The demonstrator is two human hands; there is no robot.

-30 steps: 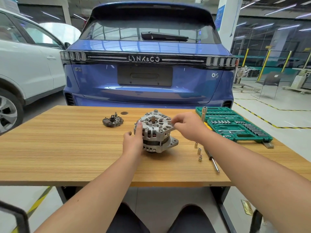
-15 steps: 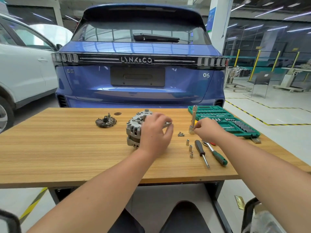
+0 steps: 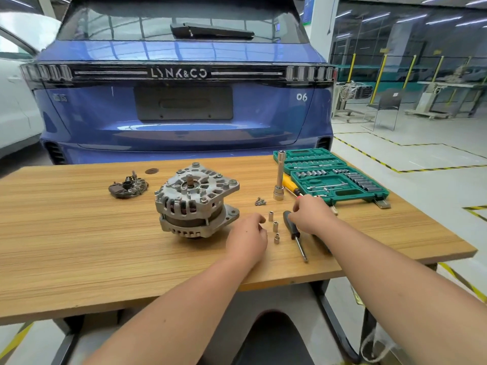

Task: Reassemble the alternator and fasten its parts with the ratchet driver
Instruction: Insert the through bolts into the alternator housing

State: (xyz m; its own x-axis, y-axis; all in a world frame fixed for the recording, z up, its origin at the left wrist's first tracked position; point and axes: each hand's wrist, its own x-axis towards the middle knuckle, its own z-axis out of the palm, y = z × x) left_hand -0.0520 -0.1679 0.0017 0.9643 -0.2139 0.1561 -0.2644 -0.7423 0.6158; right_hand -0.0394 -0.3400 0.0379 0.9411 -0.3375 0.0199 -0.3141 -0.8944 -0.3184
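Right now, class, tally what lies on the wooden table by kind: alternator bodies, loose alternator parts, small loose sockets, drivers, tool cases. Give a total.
Alternator bodies: 1, the alternator
Loose alternator parts: 1, the dark rectifier plate
Small loose sockets: 3, the far socket, middle socket and near socket
Drivers: 1, the black-handled driver
Tool cases: 1, the green socket case
Total: 7

Workshop behind the desk [image 3: 79, 246]
A blue car [image 3: 184, 109] (rear toward the desk) stands just beyond its far edge; a white car [image 3: 15, 111] sits left, a pillar [image 3: 319, 27] right.
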